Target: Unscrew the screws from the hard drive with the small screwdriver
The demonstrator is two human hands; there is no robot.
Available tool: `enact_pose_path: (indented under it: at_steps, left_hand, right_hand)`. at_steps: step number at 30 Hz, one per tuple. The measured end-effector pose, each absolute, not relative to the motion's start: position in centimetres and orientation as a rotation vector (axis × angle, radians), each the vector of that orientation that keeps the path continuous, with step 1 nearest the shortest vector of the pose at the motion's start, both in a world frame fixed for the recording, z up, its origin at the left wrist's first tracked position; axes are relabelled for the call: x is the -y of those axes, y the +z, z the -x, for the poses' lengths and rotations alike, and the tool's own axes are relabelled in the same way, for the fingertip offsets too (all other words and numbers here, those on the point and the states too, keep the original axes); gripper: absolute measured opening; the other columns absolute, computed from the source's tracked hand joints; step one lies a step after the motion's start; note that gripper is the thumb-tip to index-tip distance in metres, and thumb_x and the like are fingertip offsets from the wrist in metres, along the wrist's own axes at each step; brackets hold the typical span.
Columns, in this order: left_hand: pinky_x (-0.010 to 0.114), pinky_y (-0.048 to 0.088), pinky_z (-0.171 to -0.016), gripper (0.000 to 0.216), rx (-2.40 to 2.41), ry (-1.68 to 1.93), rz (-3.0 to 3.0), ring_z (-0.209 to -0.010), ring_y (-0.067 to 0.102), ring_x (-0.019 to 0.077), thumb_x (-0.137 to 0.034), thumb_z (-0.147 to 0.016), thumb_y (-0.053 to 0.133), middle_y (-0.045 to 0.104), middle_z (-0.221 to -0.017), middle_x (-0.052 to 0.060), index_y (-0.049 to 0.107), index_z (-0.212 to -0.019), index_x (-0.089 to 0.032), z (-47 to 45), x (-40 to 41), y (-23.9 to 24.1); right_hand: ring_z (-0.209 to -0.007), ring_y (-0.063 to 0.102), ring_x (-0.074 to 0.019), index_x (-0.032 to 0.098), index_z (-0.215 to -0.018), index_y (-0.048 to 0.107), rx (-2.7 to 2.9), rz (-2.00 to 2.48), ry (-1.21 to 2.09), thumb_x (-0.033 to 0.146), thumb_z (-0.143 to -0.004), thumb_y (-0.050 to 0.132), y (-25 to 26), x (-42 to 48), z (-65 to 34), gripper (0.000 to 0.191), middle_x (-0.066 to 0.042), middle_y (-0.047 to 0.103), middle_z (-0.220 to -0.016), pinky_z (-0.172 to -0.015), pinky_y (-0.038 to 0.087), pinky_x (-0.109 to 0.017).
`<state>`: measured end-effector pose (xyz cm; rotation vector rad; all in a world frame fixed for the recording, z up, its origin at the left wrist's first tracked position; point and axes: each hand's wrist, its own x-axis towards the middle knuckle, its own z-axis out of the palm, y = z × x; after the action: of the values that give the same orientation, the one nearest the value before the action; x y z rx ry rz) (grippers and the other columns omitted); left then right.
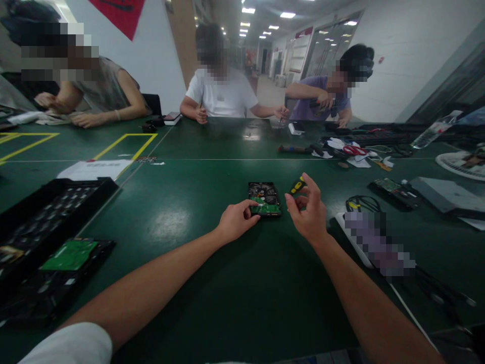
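On the left of the tabletop point(170, 283), we have one green circuit board point(70, 254). Our left hand point(238, 221) has its fingers closed on the near-left corner of one hard drive point(268, 191), flat before us, long axis running away, green end nearest. Our right hand point(309, 215) pinches one yellow-and-black tool point(296, 185), slanting up rightward. Three people sit opposite.
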<state>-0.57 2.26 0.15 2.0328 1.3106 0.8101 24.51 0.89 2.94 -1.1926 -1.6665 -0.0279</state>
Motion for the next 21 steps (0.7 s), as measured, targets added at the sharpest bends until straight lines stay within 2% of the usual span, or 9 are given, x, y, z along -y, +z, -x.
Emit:
enact_pose_path:
  at_steps: [5,11,17,21]
  left_hand:
    - [0.029,0.043,-0.066,0.038,-1.311,0.803,-2.040,-0.066,0.062,0.0144,-0.034,-0.093,0.075,0.068,-0.075,-0.004,0.072,-0.129,-0.021,0.51,-2.22,0.17]
    - [0.029,0.044,-0.065,0.038,-1.295,0.806,-2.048,-0.066,0.063,0.0146,-0.035,-0.094,0.075,0.067,-0.075,-0.004,0.072,-0.129,-0.020,0.48,-2.16,0.22]
    - [0.028,0.044,-0.066,0.037,-1.300,0.810,-2.053,-0.066,0.062,0.0145,-0.035,-0.094,0.074,0.067,-0.074,-0.004,0.072,-0.128,-0.021,0.51,-2.18,0.20]
    - [0.028,0.043,-0.065,0.038,-1.311,0.793,-2.055,-0.066,0.062,0.0149,-0.038,-0.094,0.074,0.067,-0.075,-0.004,0.072,-0.129,-0.022,0.52,-2.23,0.18]
  right_hand:
    - [-0.063,0.073,-0.0155,0.030,-0.164,0.035,1.673,1.183,0.037,0.036,-0.104,0.061,3.12,-0.72,-24.44,0.066,-0.013,0.072,-0.129,-0.058,0.068,-0.033]
    - [-0.054,0.065,-0.0128,0.030,-0.160,0.042,1.652,1.200,-0.056,0.039,-0.100,0.070,3.28,-0.71,-24.34,0.067,-0.009,0.074,-0.119,-0.054,0.064,-0.032]
    - [-0.062,0.074,-0.0164,0.029,-0.163,0.035,1.659,1.200,0.029,0.040,-0.102,0.065,3.10,-0.74,-24.38,0.069,-0.011,0.075,-0.125,-0.058,0.067,-0.032]
    - [-0.056,0.069,-0.0140,0.030,-0.162,0.038,1.647,1.210,-0.024,0.040,-0.100,0.069,3.04,-0.70,-24.31,0.070,-0.011,0.075,-0.125,-0.056,0.067,-0.033]
